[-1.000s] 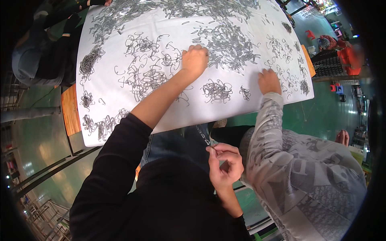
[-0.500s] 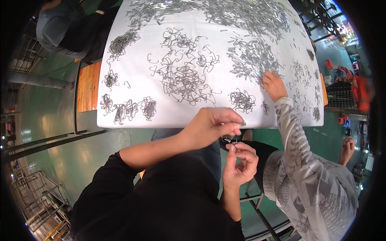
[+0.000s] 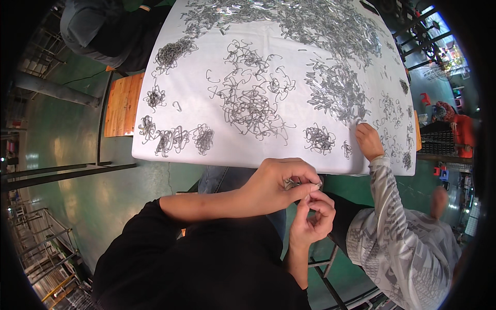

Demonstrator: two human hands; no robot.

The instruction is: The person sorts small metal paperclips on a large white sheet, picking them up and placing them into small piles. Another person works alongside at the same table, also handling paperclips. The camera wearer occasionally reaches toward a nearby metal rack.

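Observation:
My left hand [image 3: 284, 183] is closed in front of the table's near edge. Bits of grey metal wire [image 3: 292, 182] show under its curled fingers, and a small shiny piece peeks out at its fingertips. Just below, my right hand [image 3: 313, 221] is pinched, its thumb and fingertips meeting those of the left. Whatever lies inside the right pinch is hidden by the fingers. Beyond my hands, tangled bent wire hooks [image 3: 252, 110] lie in a large loose heap on the white table [image 3: 206, 166]. A smaller clump of hooks [image 3: 319, 139] sits near the edge.
Flat elongated metal loops [image 3: 338, 88] spread over the table's right and far parts. Small hook clumps [image 3: 203, 138] line the left front. At my right, a co-worker's hand [image 3: 370, 142] touches the table by the loops. Another person [image 3: 98, 31] is at the far left.
My hands have come together, the left fingertips now meeting the right pinch. The co-worker's hand has drawn nearer along the loops. The whole view has shifted slightly.

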